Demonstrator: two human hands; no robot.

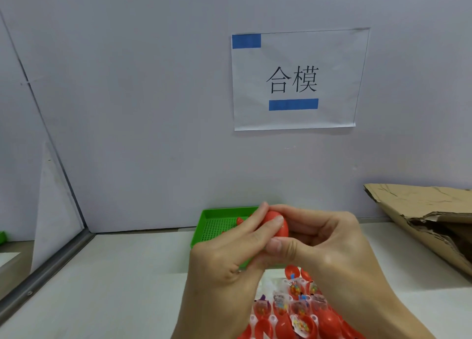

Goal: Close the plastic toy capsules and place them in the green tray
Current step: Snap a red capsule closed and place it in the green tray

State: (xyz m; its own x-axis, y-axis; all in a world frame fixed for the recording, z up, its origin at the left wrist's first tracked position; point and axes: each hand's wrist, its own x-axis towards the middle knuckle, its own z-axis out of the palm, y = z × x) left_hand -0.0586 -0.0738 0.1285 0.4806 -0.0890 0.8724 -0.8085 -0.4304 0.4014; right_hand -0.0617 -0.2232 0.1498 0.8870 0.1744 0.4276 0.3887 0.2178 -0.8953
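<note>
Pale grey wall (pixel 127 83) filled most of the view, with a white paper sign (pixel 297 79) stuck on it bearing two printed characters and two blue strips. Below ran a white tabletop (pixel 115 287), a metal-edged partition (pixel 51 259) along its left side and a torn cardboard box (pixel 429 218) at the right, partly cut off by the frame.

Both hands met above the table around one red capsule (pixel 277 225). Fingers of the left hand (pixel 229 257) curled round its left side, and the right hand (pixel 329 246) gripped it from the right with the thumb pressed underneath. So much of the capsule was covered that its seam could not be seen.

Behind the hands sat the green tray (pixel 212 226), against the wall, largely hidden; a small red piece (pixel 240 220) showed inside it. Near the bottom edge lay a heap of open red capsule halves (pixel 301 318) holding small packets of coloured beads, cut off by the frame and by both wrists.
</note>
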